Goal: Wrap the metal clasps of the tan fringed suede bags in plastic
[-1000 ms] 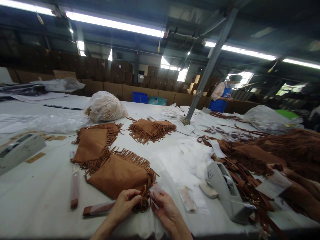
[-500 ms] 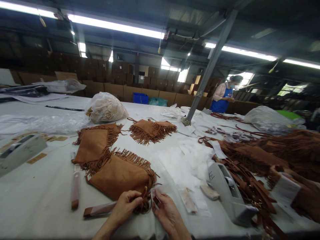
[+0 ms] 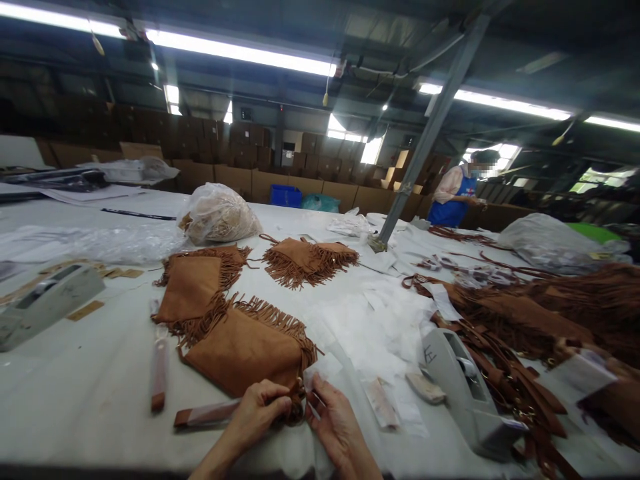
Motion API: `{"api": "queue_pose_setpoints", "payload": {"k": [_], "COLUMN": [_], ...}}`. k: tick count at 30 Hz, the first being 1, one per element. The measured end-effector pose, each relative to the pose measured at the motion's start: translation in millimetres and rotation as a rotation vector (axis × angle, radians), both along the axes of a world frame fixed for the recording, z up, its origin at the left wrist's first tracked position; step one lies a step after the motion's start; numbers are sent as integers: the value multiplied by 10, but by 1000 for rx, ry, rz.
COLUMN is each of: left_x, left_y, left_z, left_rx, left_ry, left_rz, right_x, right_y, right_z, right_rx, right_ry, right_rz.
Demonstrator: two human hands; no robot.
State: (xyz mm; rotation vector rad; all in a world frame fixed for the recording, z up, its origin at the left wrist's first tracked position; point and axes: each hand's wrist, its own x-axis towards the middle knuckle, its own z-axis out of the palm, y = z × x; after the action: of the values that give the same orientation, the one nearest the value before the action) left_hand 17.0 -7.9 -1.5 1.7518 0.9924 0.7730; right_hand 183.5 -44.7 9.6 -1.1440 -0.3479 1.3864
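Observation:
My left hand (image 3: 260, 415) is closed in a pinch on the near corner of a brown fringed suede bag (image 3: 247, 347), at its strap end. Close beside it, my right hand (image 3: 336, 427) pinches a thin white paper or film piece (image 3: 320, 368) held against that same corner. A strap wrapped in clear film (image 3: 205, 415) lies just left of my left hand. Two more fringed bags (image 3: 193, 293) (image 3: 305, 260) lie farther back on the white table (image 3: 80, 393).
A grey tape dispenser (image 3: 463, 390) stands to the right, another (image 3: 47, 303) at the left. Piled brown bags and straps (image 3: 540, 313) fill the right side. A plastic sack (image 3: 217, 215), a slanted metal post (image 3: 415, 157) and a person in blue (image 3: 457, 197) are beyond.
Both hands have stayed at the bag's corner, fingers working closer together. The view has shifted slightly, moving everything a little to the right.

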Motion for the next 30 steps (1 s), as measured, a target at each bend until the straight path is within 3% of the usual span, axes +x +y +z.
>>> {"api": "queue_pose_setpoints", "payload": {"k": [3,6,12,18,25,30], "left_x": [6,9,17,25,80,79], "left_y": [3,2,6,18,55,100], "left_z": [10,30,89,129,42,49], "left_rx": [15,20,13,-20,-28,-6], "left_ry": [23,34,37,-20,5,61], "left_rz": [2,4,-42,-104,-22,-21], "right_x": [-5,-5,4,17,-27,-64], "right_y": [18,35,29,35,29,17], "right_z": [4,0,31,51,8,-67], "right_rx": [-73,-67,6,117,187,165], "right_ry": [122,97,-29,-318,-540,-527], "right_rz": [-13,5,59,170,286,219]}}
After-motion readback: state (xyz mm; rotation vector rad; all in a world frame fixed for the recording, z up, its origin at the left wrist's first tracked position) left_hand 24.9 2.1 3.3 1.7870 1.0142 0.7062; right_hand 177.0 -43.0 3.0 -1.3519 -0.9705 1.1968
